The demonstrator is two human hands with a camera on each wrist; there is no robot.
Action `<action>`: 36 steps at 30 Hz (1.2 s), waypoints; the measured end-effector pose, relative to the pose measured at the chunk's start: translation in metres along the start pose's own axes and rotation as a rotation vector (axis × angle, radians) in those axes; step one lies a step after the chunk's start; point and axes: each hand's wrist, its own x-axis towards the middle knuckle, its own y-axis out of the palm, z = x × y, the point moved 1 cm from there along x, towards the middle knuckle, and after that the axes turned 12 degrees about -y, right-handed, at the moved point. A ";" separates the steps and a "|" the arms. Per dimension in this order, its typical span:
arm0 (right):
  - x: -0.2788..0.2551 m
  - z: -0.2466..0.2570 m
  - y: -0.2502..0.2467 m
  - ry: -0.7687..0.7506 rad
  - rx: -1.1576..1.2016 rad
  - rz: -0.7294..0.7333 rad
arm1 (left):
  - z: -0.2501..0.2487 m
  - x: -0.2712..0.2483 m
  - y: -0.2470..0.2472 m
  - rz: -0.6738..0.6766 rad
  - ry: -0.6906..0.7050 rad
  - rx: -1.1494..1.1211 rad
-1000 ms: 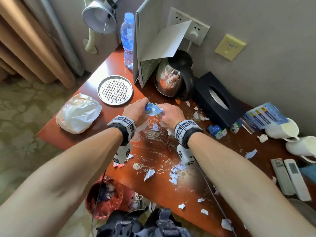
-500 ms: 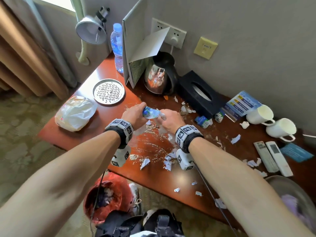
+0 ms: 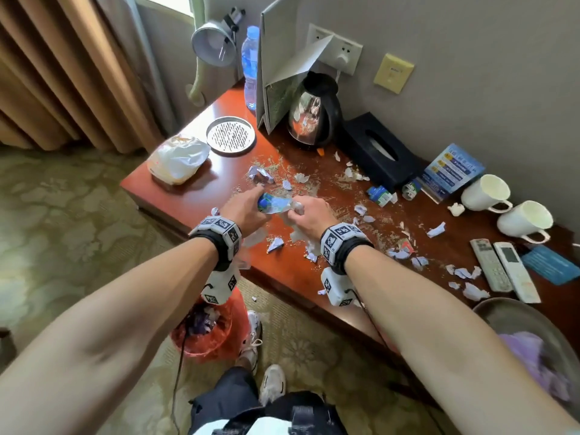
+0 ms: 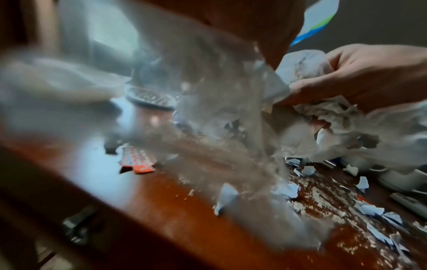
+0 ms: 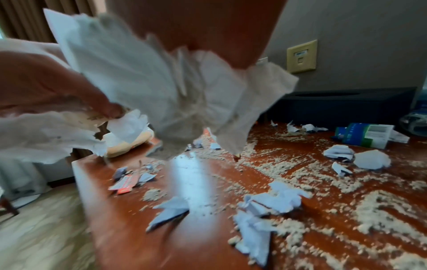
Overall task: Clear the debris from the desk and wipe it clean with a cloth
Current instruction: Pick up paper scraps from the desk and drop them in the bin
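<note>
Hands have drawn nearer the desk edge; left hand and right hand clutch crumpled tissue

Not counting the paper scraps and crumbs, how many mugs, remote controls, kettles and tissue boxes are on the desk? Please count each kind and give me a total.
White mugs: 2
Remote controls: 2
Kettles: 1
Black tissue boxes: 1
Total: 6
</note>
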 end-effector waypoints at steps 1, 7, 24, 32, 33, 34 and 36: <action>-0.004 0.008 0.005 -0.011 0.011 0.002 | 0.007 -0.009 -0.001 -0.011 -0.018 0.010; -0.018 0.056 0.046 -0.071 0.058 0.032 | 0.060 -0.055 -0.016 -0.048 -0.138 0.012; -0.013 0.202 0.197 -0.061 0.032 0.189 | 0.247 -0.135 -0.075 0.025 -0.323 0.021; -0.018 0.202 0.247 0.017 0.032 0.184 | 0.287 -0.139 -0.051 0.108 -0.339 -0.006; -0.018 0.197 0.253 0.026 0.036 0.182 | 0.290 -0.139 -0.044 0.121 -0.347 -0.014; -0.017 0.192 0.258 0.038 0.042 0.183 | 0.293 -0.137 -0.034 0.130 -0.355 -0.026; -0.016 0.178 0.273 0.055 0.064 0.194 | 0.302 -0.135 -0.013 0.143 -0.384 -0.052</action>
